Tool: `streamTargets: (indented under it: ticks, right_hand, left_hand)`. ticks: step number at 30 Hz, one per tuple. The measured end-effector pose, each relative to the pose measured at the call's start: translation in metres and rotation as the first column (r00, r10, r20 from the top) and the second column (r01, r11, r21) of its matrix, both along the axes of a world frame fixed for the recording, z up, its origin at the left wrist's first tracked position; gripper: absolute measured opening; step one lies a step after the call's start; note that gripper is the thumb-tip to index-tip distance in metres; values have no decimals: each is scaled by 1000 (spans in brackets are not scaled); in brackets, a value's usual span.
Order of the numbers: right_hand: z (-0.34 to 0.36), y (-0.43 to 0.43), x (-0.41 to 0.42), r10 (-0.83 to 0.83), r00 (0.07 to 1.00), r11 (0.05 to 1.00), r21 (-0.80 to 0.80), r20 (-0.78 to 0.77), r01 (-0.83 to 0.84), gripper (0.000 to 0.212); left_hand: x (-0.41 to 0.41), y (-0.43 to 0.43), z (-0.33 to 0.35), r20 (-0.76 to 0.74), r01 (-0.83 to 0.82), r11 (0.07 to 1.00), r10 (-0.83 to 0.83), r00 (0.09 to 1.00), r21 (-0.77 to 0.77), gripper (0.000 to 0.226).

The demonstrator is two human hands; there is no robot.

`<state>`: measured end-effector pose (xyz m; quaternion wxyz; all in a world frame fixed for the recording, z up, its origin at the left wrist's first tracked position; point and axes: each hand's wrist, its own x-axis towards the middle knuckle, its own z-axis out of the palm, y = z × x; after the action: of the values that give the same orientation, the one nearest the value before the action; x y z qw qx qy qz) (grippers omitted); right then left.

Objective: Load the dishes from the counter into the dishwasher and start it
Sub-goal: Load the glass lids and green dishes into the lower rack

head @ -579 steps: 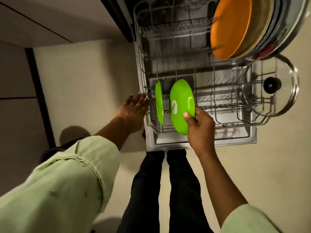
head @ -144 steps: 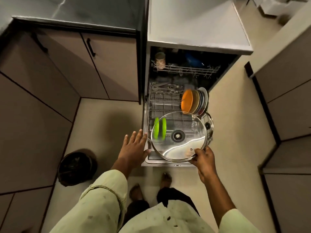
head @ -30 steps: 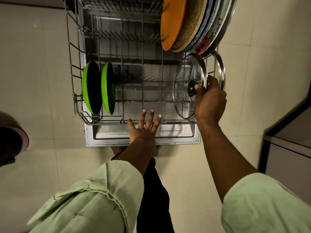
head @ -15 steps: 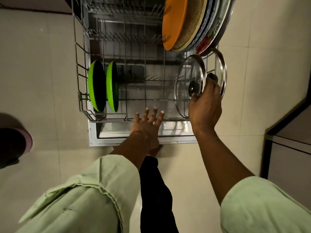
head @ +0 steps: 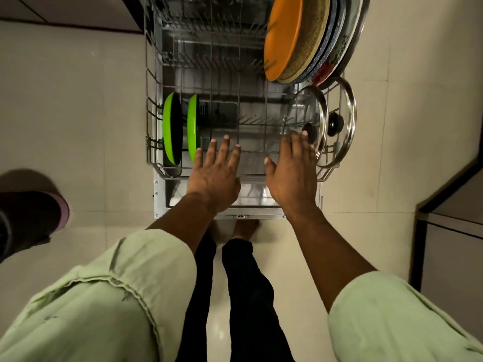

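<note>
The dishwasher's lower wire rack [head: 153, 105] is pulled out over the open door [head: 162, 205]. Two green plates [head: 171, 128] stand on edge at the rack's front left. An orange plate [head: 283, 35] leads a stack of several upright plates at the back right. Two glass lids stand on edge at the front right, the nearer lid [head: 304, 113] and a second lid [head: 343, 121] behind it. My left hand [head: 215, 173] is flat with fingers spread over the rack's front rail. My right hand [head: 292, 171] is open, fingertips near the nearer lid's knob, holding nothing.
A dark round bin [head: 28, 218] stands on the tiled floor at the left. A cabinet corner [head: 449, 231] juts in at the right. My legs and a bare foot [head: 245, 227] are just in front of the dishwasher door.
My right hand has let go of the glass lid, which now stands in the rack, and has drawn back and opened. My left hand has moved forward over the front rail.
</note>
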<state>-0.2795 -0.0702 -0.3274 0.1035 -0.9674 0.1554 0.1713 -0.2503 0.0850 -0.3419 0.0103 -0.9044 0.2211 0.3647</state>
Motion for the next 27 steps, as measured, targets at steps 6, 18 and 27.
streamTargets:
  ticks: [6,18,27]
  right_hand:
    - [50,26,0,52,998,996,68,-28,-50,67]
    - [244,111,21,349,912,913,140,217,-383,70]
    - [374,177,81,494,705,805,38,509,-592,73]
  left_hand:
    - [1,31,62,104,-97,995,99,990,-24,73]
    - [-14,107,287,320,-353,934,351,880,-52,71]
    - [7,181,429,629,-495,861,451,633,-120,71]
